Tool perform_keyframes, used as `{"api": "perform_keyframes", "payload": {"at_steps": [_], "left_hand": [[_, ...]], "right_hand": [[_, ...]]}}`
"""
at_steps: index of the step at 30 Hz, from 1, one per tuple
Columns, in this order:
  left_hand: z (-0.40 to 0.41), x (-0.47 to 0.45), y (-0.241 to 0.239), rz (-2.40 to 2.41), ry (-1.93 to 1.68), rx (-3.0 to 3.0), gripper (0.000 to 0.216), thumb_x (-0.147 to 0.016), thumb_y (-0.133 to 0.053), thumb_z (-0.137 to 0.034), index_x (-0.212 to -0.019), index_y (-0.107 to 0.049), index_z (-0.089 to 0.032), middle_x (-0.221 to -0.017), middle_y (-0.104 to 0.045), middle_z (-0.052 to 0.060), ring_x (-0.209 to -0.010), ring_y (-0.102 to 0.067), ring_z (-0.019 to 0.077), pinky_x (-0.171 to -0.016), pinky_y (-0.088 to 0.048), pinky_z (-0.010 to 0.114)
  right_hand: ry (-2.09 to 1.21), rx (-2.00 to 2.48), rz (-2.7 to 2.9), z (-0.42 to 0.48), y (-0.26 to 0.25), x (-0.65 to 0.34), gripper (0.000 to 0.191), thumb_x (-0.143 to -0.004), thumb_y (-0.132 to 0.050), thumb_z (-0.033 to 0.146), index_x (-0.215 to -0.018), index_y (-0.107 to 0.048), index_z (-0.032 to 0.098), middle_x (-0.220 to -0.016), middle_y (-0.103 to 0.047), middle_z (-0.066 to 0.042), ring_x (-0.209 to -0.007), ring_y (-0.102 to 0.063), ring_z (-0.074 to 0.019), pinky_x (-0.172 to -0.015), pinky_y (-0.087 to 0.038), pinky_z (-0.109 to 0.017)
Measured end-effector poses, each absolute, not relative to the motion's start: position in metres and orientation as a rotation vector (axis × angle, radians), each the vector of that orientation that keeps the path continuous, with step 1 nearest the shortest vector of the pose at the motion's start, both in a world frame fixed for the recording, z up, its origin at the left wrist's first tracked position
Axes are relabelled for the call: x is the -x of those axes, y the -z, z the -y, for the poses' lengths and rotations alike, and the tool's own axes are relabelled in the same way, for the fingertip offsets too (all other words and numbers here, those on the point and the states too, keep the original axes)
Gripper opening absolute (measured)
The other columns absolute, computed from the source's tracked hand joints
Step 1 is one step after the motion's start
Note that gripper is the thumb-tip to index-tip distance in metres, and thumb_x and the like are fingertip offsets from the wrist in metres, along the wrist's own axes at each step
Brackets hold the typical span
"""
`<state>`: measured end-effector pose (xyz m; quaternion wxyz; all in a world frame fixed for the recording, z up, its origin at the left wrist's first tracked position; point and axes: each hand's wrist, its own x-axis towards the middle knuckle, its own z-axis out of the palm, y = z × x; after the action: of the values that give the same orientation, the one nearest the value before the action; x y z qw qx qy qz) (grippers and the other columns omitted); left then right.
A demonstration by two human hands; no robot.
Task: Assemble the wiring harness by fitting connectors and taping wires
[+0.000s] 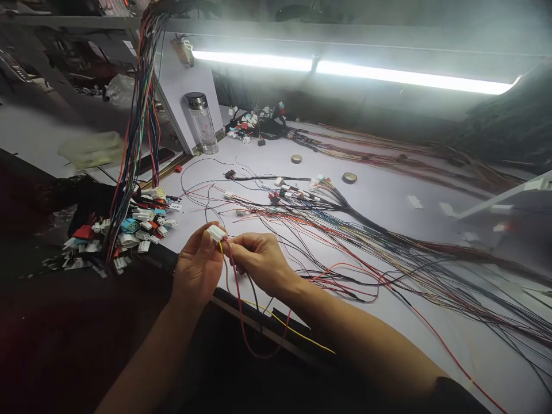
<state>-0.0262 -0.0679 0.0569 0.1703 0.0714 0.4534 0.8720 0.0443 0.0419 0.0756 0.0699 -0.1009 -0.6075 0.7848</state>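
A white plastic wire connector (216, 232) is pinched between the thumb and fingers of my left hand (200, 261), above the table's front edge. From its near side hang a red wire (238, 287) and a yellow wire (223, 259). Close beside the connector, my right hand (259, 259) has thumb and forefinger pressed together on a thin wire, mostly hidden by the fingers. Below that hand a black wire (255, 296) droops past the edge.
A wire harness (366, 221) with several connectors spreads rightward. Bundled wires (138, 115) hang at left over piled connectors (142, 227). A glass bottle (203, 129), tape rolls (349, 177) (296, 158) and another harness (310, 141) lie farther back, under a tube light (414, 77).
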Motion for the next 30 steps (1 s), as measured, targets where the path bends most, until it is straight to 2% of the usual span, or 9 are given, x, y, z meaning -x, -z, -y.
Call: {"api": "perform_keyframes", "payload": {"at_steps": [3, 9, 18, 25, 30], "left_hand": [[0.069, 0.025, -0.052, -1.307, -2.440, -0.165, 0.035, -0.063, -0.086, -0.034, -0.092, -0.074, -0.017, -0.088, -0.066, 0.004, -0.082, -0.060, 0.0143, -0.078, -0.052, 0.025], [0.066, 0.028, -0.051, -1.310, -2.478, -0.151, 0.033, -0.062, -0.086, -0.034, -0.089, -0.074, -0.019, -0.089, -0.065, 0.003, -0.083, -0.060, 0.0150, -0.073, -0.053, 0.026], [0.064, 0.018, -0.051, -1.302, -2.433, -0.085, 0.037, -0.060, -0.087, -0.035, -0.090, -0.072, -0.019, -0.091, -0.064, 0.004, -0.081, -0.060, 0.0156, -0.067, -0.053, 0.026], [0.066, 0.009, -0.043, -1.343, -2.423, -0.112, 0.033, -0.069, -0.081, -0.038, -0.095, -0.071, -0.021, -0.087, -0.062, 0.004, -0.080, -0.061, 0.0163, -0.053, -0.050, 0.020], [0.068, 0.008, -0.037, -1.332, -2.411, -0.133, 0.032, -0.073, -0.078, -0.037, -0.099, -0.070, -0.021, -0.088, -0.063, 0.003, -0.080, -0.062, 0.0155, -0.053, -0.050, 0.019]], "right_hand": [[-2.348, 0.305, 1.843, -0.044, -0.074, -0.045, 0.024, -0.079, -0.064, 0.033, -0.065, -0.063, 0.013, -0.049, -0.050, 0.005, -0.045, -0.044, -0.0052, -0.045, -0.036, -0.018], [-2.400, 0.171, 1.973, -0.053, -0.075, -0.052, 0.034, -0.084, -0.060, 0.045, -0.073, -0.066, 0.013, -0.064, -0.057, 0.001, -0.051, -0.049, -0.0064, -0.050, -0.040, -0.019], [-2.151, 0.119, 2.011, -0.047, -0.073, -0.054, 0.031, -0.090, -0.050, 0.029, -0.063, -0.059, 0.014, -0.057, -0.050, 0.003, -0.054, -0.047, -0.0070, -0.053, -0.037, -0.018], [-2.143, 0.185, 1.961, -0.037, -0.066, -0.059, 0.030, -0.088, -0.050, 0.025, -0.063, -0.062, 0.014, -0.057, -0.055, 0.002, -0.054, -0.050, -0.0084, -0.055, -0.039, -0.019], [-2.129, 0.223, 1.947, -0.035, -0.065, -0.060, 0.030, -0.087, -0.050, 0.025, -0.061, -0.061, 0.015, -0.057, -0.056, 0.001, -0.054, -0.052, -0.0094, -0.056, -0.041, -0.020]]}}
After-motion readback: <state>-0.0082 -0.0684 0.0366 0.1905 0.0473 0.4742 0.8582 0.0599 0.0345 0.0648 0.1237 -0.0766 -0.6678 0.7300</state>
